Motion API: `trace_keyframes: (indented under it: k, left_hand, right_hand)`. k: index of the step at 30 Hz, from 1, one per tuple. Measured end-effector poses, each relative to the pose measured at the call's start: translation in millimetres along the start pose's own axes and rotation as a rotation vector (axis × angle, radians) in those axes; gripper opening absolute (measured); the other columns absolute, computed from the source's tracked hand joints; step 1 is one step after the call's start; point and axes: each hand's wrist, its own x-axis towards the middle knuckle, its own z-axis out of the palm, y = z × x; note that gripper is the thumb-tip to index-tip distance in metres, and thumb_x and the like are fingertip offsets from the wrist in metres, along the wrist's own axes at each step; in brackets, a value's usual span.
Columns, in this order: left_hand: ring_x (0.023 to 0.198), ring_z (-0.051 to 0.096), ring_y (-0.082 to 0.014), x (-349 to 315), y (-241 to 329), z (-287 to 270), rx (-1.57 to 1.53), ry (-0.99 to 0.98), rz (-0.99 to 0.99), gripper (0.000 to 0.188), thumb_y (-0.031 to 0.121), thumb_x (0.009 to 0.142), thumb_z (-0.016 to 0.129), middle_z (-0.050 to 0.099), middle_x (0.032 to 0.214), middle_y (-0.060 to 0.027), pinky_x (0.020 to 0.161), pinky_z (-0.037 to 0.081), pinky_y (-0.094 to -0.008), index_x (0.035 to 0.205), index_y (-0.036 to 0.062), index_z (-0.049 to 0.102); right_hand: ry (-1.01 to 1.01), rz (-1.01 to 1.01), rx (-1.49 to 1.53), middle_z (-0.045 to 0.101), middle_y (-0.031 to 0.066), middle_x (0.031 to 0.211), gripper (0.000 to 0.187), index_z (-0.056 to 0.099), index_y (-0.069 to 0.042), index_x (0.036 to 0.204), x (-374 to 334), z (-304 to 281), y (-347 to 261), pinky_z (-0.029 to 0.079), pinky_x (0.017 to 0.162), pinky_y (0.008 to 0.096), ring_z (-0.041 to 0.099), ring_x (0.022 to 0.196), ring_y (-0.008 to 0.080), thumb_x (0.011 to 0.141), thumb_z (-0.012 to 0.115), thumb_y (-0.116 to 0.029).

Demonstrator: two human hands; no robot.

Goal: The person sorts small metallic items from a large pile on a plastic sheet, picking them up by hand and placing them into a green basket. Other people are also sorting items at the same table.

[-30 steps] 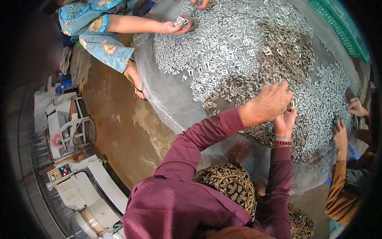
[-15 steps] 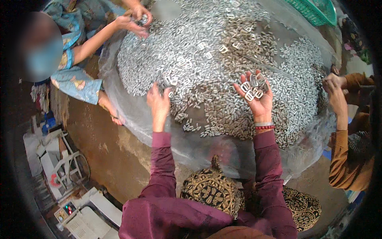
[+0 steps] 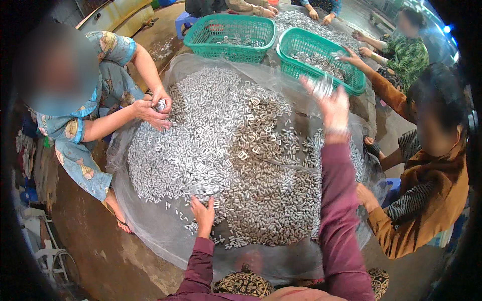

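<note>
A wide heap of small silvery metal pieces (image 3: 183, 135) lies on a clear plastic sheet (image 3: 165, 253), with flat metal slide buckles (image 3: 243, 155) scattered over it. My left hand (image 3: 203, 215) rests at the near edge of the heap, fingers apart and touching pieces; blurred metal shows by its fingertips. My right hand (image 3: 334, 108) is raised beside the near side of a green basket (image 3: 329, 86). Blurred metal slide buckles (image 3: 323, 86) show among its spread fingers; motion hides whether some have left the hand.
Another green basket (image 3: 228, 51) with some buckles stands at the far edge. A person in blue patterned clothes (image 3: 83, 163) handles pieces at left; a person in a brown top (image 3: 427, 200) reaches toward the right basket. Other people sit around a farther heap (image 3: 311, 22).
My right hand has swung up and away toward the green basket with the buckles. My left hand stays at the heap's near edge. The view has tilted up, bringing in baskets and people.
</note>
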Motion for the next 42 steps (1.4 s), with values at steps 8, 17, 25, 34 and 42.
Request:
trace_keyframes:
  k: [8,17,25,34,42]
  left_hand:
    - [0.122,0.033,-0.0458,-19,84,14,-0.089,-0.2,0.557,0.062,0.02,0.075,0.07,0.034,0.132,-0.0308,0.101,0.027,-0.0518,0.132,0.0174,0.046]
    - [0.09,0.055,-0.0283,-6,136,-25,-0.26,-0.617,0.555,0.032,0.017,0.08,0.065,0.055,0.101,-0.0143,0.078,0.045,-0.0345,0.111,0.0089,0.061]
    - [0.088,0.059,-0.0273,-8,130,-29,-0.154,-0.535,0.708,0.023,0.019,0.073,0.075,0.059,0.098,-0.0123,0.075,0.048,-0.033,0.084,0.0027,0.064]
    - [0.078,0.06,-0.0127,-10,161,-28,-0.392,-0.812,0.4,0.021,0.007,0.073,0.065,0.065,0.092,-0.0073,0.069,0.049,-0.0276,0.091,0.0,0.059]
    - [0.057,0.056,-0.0082,-7,162,-32,-0.543,-0.86,0.244,0.025,0.022,0.085,0.067,0.062,0.074,-0.0031,0.054,0.047,-0.0233,0.095,-0.0008,0.065]
  right_hand:
    - [-0.022,-0.234,-0.906,0.036,0.0203,0.135,0.041,0.038,-0.005,0.133,-15,-26,-8,0.044,0.095,0.0566,0.04,0.122,0.0343,0.095,0.043,-0.021]
    - [-0.367,-0.108,-2.619,0.051,0.0142,0.124,0.042,0.048,-0.014,0.13,-127,-246,97,0.038,0.096,0.0476,0.047,0.115,0.0346,0.092,0.051,-0.032]
    - [-0.48,-0.033,-2.653,0.055,0.0094,0.1,0.027,0.058,-0.01,0.107,-193,-230,79,0.044,0.083,0.0441,0.052,0.099,0.0313,0.08,0.06,-0.012]
    - [-0.334,-0.084,-2.423,0.059,0.0136,0.095,0.024,0.061,-0.005,0.102,-197,-199,55,0.048,0.076,0.0394,0.059,0.086,0.0321,0.079,0.063,-0.009]
    - [-0.358,-0.127,-2.616,0.052,0.012,0.09,0.019,0.057,-0.004,0.088,-224,-230,83,0.047,0.071,0.0429,0.055,0.091,0.0322,0.071,0.064,-0.003]
